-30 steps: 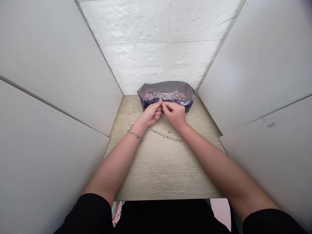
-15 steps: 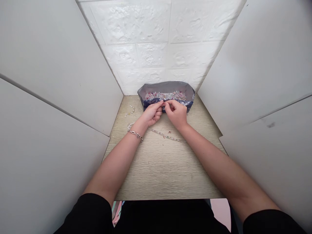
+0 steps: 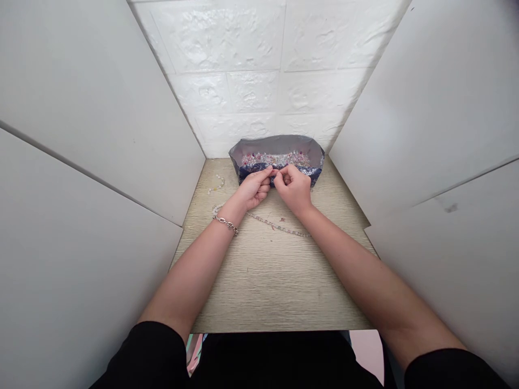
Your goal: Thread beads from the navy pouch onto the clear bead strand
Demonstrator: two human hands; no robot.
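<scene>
My left hand (image 3: 256, 188) is closed in a pinch, its thumb and forefinger meeting at the front rim of a dark blue patterned bag (image 3: 243, 175). My right hand (image 3: 295, 188) pinches right beside it, fingertips nearly touching the left ones. A tiny reddish spot (image 3: 274, 172) shows between the fingertips, too small to name. Inside the open bag lies a heap of small pink, white and clear beads (image 3: 298, 158). A thin beaded strand (image 3: 279, 227) runs across the table below both hands, partly hidden behind the right forearm.
A short string of white and yellow beads (image 3: 219, 183) lies left of the bag. Small reddish bits (image 3: 281, 220) are scattered near the strand. White panels (image 3: 138, 108) close in the wooden table (image 3: 279, 292) on both sides, with a white brick-patterned wall (image 3: 251, 89) behind.
My right fingertips have shifted very slightly, with the forefinger more curled. The left hand, the bag and the strand look almost the same.
</scene>
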